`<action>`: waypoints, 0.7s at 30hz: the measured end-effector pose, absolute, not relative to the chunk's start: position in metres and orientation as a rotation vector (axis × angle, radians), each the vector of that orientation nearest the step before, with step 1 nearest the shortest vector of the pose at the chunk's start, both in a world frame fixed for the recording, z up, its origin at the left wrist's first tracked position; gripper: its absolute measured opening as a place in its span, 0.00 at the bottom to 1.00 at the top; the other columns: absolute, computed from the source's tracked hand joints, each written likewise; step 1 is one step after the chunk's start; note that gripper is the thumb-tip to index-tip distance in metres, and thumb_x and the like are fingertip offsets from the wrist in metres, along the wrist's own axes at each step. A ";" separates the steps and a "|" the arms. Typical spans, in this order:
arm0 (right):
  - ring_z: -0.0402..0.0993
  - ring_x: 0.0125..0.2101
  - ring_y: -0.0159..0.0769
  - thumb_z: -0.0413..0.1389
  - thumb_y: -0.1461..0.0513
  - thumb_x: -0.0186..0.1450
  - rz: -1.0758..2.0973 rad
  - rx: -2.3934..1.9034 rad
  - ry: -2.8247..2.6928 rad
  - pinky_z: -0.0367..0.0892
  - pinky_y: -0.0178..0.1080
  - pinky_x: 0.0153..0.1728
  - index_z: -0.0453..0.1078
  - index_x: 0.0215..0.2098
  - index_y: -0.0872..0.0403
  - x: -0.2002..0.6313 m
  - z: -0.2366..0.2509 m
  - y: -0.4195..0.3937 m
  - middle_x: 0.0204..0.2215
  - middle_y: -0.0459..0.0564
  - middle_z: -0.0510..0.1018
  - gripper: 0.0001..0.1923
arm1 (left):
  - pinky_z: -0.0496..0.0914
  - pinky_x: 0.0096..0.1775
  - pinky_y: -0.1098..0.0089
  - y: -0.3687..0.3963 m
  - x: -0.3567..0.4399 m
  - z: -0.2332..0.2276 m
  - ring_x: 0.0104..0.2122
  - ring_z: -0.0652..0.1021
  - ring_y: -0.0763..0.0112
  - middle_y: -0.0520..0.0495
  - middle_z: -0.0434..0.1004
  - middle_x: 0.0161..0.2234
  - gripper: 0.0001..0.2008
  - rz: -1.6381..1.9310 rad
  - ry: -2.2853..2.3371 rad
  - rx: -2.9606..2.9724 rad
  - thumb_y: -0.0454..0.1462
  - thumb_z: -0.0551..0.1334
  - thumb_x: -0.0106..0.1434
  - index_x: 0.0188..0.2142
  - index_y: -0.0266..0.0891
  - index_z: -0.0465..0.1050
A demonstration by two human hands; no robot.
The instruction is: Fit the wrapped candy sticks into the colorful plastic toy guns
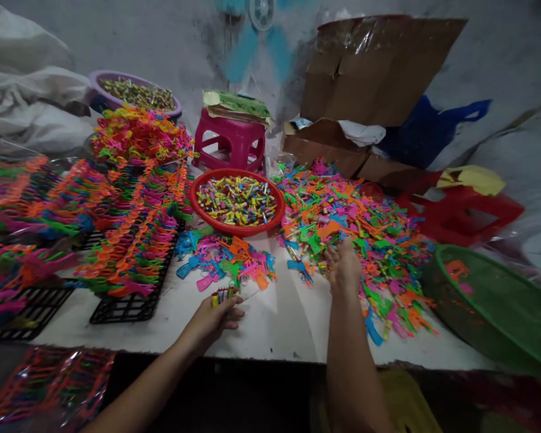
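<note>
My left hand [219, 322] is closed around several small candy tubes [223, 296] with yellow and coloured ends, just above the white table [270, 334]. My right hand [344, 264] is at the near left edge of a big heap of plastic toy guns [360, 222] in orange, pink, green and blue. Its fingers are apart and slightly bent, and I see nothing held in them. A blue toy gun [300, 270] lies to the left of that hand. Between my hands and the red basin is a smaller group of toy guns [234, 258].
A red basin [238, 230] holds many candy tubes. Black crates [121, 311] with rows of toy guns stand left. A green basin [487, 319] sits at right. Farther back are a pink stool [229, 141], cardboard boxes [374, 72] and a red stool [473, 213].
</note>
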State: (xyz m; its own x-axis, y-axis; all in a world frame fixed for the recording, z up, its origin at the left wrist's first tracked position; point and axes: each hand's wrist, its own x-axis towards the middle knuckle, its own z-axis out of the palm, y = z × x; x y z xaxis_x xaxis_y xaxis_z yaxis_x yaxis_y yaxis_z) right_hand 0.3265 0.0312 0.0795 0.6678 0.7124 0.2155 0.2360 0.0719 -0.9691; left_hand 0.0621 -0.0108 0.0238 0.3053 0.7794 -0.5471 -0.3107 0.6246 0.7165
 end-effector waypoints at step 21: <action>0.69 0.21 0.34 0.44 0.55 0.62 0.485 -1.686 -1.524 0.64 0.36 0.24 0.64 0.24 0.55 0.301 0.022 0.029 0.18 0.47 0.71 0.15 | 0.46 0.10 0.82 -0.009 0.058 0.021 0.11 0.67 0.82 0.52 0.70 0.17 0.14 0.745 1.011 0.600 0.43 0.65 0.48 0.28 0.33 0.68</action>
